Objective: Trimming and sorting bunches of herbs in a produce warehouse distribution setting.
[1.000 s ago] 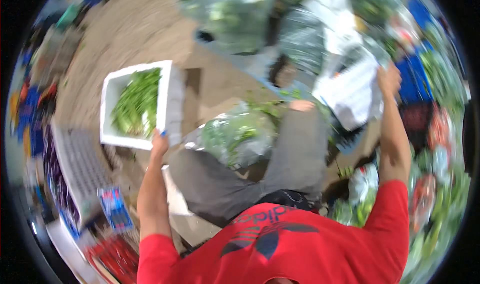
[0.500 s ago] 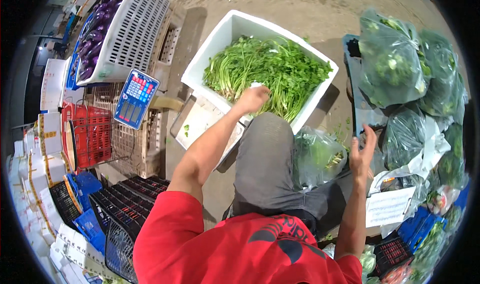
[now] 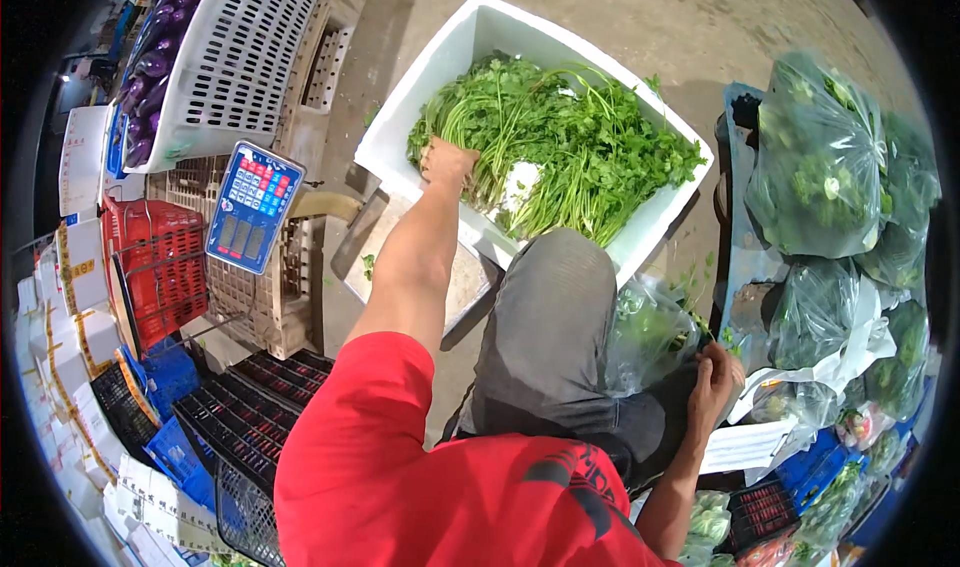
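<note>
A white foam box (image 3: pixel 673 212) stands in front of me, filled with leafy coriander (image 3: pixel 600 157) on long thin stems. At the box's left, my left hand (image 3: pixel 450 162) is closed on the root ends of some coriander stems. White shows through a gap in the greens beside it. Low on the right, my right hand (image 3: pixel 713 379) has its fingers drawn together near a few loose green sprigs. What it pinches, if anything, I cannot make out. Close by, against my leg, lies a clear plastic bag (image 3: pixel 648 337) with greens inside.
A blue scale display (image 3: pixel 254 207) stands left of the box, above a pale weighing platform (image 3: pixel 455 277). Farther left are a white crate (image 3: pixel 235 67) of eggplants and a red basket (image 3: pixel 155 267). Bagged vegetables (image 3: pixel 815 167) and a paper sheet (image 3: pixel 745 447) lie at the right.
My left hand has moved left across the coriander to the stem ends, and its fingers have closed. My right hand has lowered and drawn its spread fingers together. The view has shifted slightly.
</note>
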Demonstrator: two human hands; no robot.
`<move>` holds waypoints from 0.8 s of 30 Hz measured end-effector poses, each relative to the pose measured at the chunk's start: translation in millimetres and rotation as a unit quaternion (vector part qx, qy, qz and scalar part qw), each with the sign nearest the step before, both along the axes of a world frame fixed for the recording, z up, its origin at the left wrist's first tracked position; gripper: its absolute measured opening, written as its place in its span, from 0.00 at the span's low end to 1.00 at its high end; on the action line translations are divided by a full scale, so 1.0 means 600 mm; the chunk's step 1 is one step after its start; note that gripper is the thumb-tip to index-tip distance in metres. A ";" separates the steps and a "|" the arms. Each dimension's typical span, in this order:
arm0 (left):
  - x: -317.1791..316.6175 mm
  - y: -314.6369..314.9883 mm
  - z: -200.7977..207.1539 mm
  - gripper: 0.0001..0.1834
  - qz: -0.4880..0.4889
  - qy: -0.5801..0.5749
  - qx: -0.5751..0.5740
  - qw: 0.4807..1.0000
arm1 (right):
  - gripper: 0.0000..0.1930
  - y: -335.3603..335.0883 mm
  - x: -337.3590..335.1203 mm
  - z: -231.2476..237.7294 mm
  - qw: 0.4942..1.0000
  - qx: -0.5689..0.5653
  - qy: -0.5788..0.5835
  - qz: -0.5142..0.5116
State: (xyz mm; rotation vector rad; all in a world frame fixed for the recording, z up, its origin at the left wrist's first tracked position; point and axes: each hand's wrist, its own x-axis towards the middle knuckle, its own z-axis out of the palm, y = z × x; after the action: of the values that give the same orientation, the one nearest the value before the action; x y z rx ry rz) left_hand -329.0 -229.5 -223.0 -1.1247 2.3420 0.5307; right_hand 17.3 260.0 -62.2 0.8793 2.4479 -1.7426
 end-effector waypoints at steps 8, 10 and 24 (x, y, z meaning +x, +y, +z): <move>0.045 0.038 0.036 0.44 -0.161 0.121 0.018 0.979 | 0.14 -0.024 -0.045 -0.017 0.998 0.002 -0.054 0.027; 0.042 0.012 0.002 0.47 -0.064 0.184 0.081 0.978 | 0.14 -0.028 -0.045 -0.028 0.998 -0.006 -0.058 0.030; -0.053 -0.108 0.087 0.29 -0.031 0.156 0.299 0.941 | 0.15 -0.011 -0.035 -0.040 0.998 -0.007 -0.043 0.042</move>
State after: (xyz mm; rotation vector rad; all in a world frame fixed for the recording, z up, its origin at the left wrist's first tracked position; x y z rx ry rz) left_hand -360.6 -294.1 -170.8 -0.7122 2.2047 1.3695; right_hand -3.8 253.2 -86.1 0.8207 2.3803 -1.6560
